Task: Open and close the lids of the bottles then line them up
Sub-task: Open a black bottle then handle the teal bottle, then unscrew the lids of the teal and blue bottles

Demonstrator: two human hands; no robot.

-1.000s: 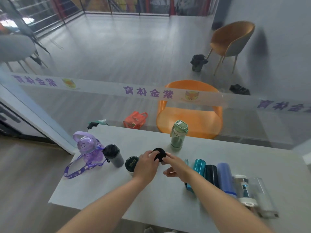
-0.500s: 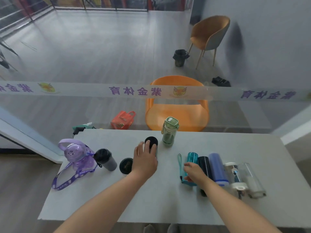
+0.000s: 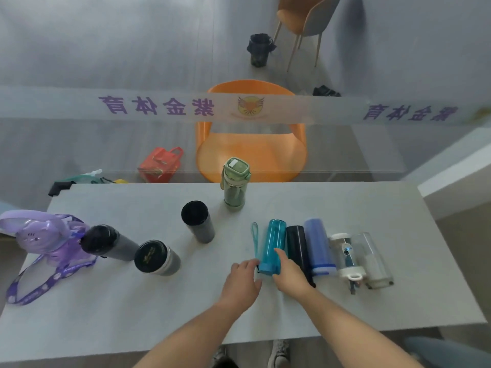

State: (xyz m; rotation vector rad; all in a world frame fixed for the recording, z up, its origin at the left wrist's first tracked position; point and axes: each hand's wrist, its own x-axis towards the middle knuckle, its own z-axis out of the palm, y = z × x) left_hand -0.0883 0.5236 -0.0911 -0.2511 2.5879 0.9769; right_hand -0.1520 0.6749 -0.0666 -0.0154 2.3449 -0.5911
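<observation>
Soft, even daylight — faint shadows, slight overall blur, wide-angle bending at edges.

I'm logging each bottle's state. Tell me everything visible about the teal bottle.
The teal bottle is see-through blue-green plastic, lying on its side on the table, leftmost in the row, against the black bottle. Its cap end faces the person, and a matching loop strap lies beside it. The right hand rests on it; the left hand is at its cap end.

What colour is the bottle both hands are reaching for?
Translucent teal-blue bottle, lying at the left end of the row; clearest in the head view.
</observation>
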